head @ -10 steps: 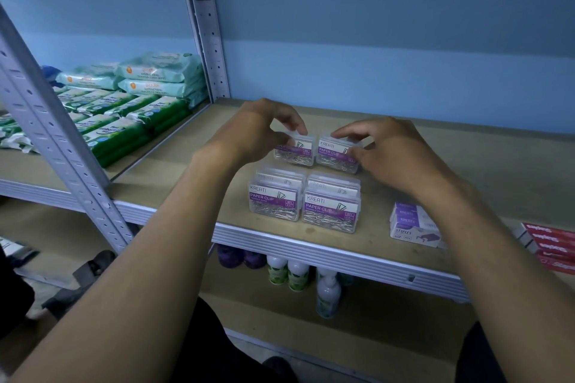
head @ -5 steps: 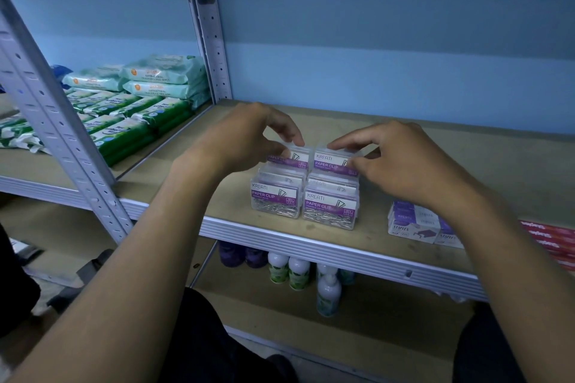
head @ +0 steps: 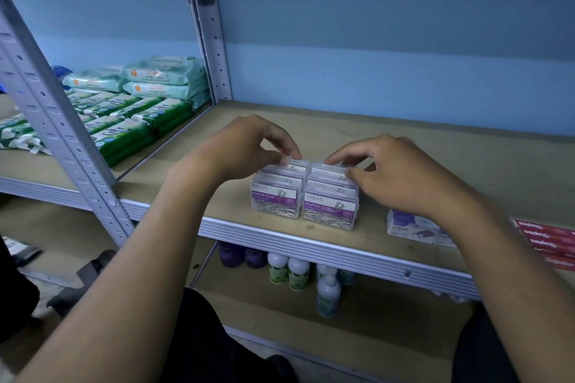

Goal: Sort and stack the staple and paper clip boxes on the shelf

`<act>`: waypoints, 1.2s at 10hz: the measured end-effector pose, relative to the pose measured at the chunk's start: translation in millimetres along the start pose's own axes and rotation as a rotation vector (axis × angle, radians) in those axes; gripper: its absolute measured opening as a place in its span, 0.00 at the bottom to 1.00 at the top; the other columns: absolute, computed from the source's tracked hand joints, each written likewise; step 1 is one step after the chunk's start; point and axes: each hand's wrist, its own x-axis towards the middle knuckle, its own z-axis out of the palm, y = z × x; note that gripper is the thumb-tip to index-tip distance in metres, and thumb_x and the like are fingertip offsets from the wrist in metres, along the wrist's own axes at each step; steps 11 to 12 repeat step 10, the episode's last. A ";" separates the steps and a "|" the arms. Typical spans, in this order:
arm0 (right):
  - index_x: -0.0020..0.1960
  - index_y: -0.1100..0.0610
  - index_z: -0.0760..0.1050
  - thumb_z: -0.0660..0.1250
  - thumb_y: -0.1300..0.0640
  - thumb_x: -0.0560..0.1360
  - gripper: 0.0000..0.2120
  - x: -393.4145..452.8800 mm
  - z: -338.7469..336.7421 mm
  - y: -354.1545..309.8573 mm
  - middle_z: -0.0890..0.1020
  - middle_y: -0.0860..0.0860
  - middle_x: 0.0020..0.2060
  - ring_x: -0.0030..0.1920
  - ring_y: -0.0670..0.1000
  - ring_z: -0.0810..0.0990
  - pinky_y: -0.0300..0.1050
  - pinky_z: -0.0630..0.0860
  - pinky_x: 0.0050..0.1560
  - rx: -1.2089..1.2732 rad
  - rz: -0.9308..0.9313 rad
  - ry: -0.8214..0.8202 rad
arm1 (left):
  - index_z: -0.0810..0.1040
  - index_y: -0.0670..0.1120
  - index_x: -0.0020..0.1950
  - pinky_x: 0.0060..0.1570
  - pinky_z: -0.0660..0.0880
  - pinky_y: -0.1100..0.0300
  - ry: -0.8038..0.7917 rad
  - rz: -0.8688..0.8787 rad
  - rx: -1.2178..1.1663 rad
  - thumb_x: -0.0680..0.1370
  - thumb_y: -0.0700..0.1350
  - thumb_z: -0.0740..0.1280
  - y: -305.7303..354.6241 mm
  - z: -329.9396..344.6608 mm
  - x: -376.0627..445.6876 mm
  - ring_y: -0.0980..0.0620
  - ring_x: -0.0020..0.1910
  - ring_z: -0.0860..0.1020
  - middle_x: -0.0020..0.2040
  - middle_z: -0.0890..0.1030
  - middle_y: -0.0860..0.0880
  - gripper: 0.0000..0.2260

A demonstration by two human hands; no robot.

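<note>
On the shelf our left hand and right hand each pinch a rear paper clip box, so next we must square the rows.

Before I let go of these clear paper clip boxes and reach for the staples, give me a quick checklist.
1. Left hand pinching rear left clear plastic paper clip box: ok.
2. Right hand pinching rear right clear plastic paper clip box: ok.
3. Rear boxes flush behind the front purple-labelled paper clip boxes: cannot tell, hands hide them.
4. Front pair set back from the shelf edge: ok.
5. White and purple staple boxes stacked: not ok.
</note>
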 end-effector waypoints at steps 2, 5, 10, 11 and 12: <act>0.69 0.35 0.73 0.68 0.34 0.74 0.24 -1.9 -5.9 -1.6 0.79 0.37 0.60 0.55 0.40 0.78 0.36 0.70 0.50 -0.013 0.026 -0.110 | 0.80 0.63 0.59 0.57 0.73 0.61 -0.054 -0.070 -0.050 0.71 0.62 0.72 4.9 -10.6 -14.1 0.67 0.54 0.78 0.60 0.79 0.65 0.17; 0.75 0.41 0.66 0.80 0.35 0.61 0.46 0.8 -2.4 -1.4 0.75 0.39 0.68 0.55 0.40 0.74 0.32 0.67 0.49 -0.069 -0.025 -0.215 | 0.74 0.68 0.64 0.57 0.72 0.62 -0.264 -0.118 -0.025 0.62 0.56 0.82 11.1 -8.4 -23.8 0.57 0.63 0.74 0.66 0.73 0.67 0.33; 0.77 0.35 0.61 0.75 0.27 0.60 0.49 -26.3 -21.8 -11.6 0.67 0.35 0.75 0.72 0.40 0.68 0.40 0.65 0.68 -0.022 -0.022 -0.134 | 0.68 0.67 0.71 0.67 0.70 0.60 -0.174 -0.169 -0.114 0.64 0.59 0.79 18.7 -12.1 -50.5 0.57 0.70 0.71 0.73 0.66 0.65 0.37; 0.77 0.35 0.61 0.75 0.27 0.60 0.49 -26.3 -21.8 -11.6 0.67 0.35 0.75 0.72 0.40 0.68 0.40 0.65 0.68 -0.022 -0.022 -0.134 | 0.68 0.67 0.71 0.67 0.70 0.60 -0.174 -0.169 -0.114 0.64 0.59 0.79 18.7 -12.1 -50.5 0.57 0.70 0.71 0.73 0.66 0.65 0.37; 0.77 0.35 0.61 0.75 0.27 0.60 0.49 -26.3 -21.8 -11.6 0.67 0.35 0.75 0.72 0.40 0.68 0.40 0.65 0.68 -0.022 -0.022 -0.134 | 0.68 0.67 0.71 0.67 0.70 0.60 -0.174 -0.169 -0.114 0.64 0.59 0.79 18.7 -12.1 -50.5 0.57 0.70 0.71 0.73 0.66 0.65 0.37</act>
